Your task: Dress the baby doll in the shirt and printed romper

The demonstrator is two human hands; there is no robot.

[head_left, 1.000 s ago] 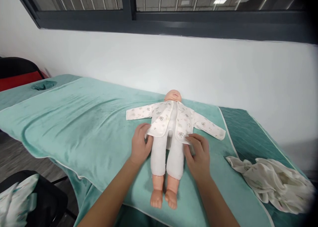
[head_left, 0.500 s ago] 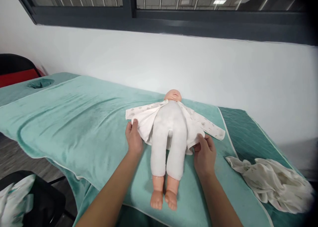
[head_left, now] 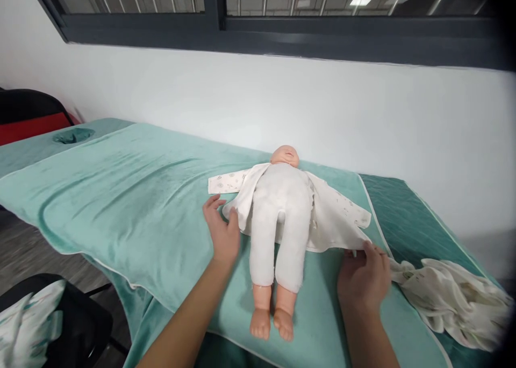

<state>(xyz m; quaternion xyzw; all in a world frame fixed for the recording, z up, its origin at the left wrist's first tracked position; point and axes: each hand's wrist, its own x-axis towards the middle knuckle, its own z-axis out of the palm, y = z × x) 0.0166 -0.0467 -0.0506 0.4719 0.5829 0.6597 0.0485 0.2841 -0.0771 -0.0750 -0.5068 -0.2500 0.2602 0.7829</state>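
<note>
Right hand [head_left: 364,278] pinches the white printed fabric jacket [head_left: 332,225] at four o'clock of the white-bodied doll [head_left: 282,193], which hides its centre; left hand [head_left: 223,235], eight o'clock, fingers parted, contact unclear.

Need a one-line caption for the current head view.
Doll on a green cover, its jacket open: right hand holding one flap out, left hand open at the other.

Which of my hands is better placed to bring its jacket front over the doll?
Probably your right hand: it pinches the jacket by a lower corner, beside the doll. Your left hand is open at the other front's edge, without a clear grip.
</note>
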